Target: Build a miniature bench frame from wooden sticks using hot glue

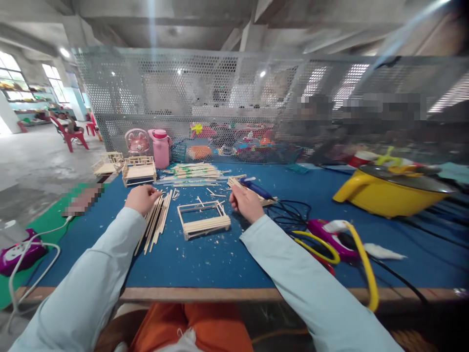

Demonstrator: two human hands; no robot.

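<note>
A small wooden stick frame (206,226) lies on the blue table between my hands, with slats along its near side. My left hand (142,199) is closed at the upper end of a spread of loose wooden sticks (157,220); what its fingertips pinch is too small to make out. On the frame's right, my right hand (246,201) is closed, its fingers pressed together, and its contents are hidden. Just behind that hand lies a blue glue gun (256,187), beside some short sticks. Wood scraps are scattered around the frame.
Two finished stick models (139,170) (109,164) and a pink bottle (161,149) stand at the back left. Bagged sticks (196,171) lie behind the frame. On the right are a yellow pan (392,193), a purple power strip (333,239) and cables. A mesh panel (220,98) rises behind.
</note>
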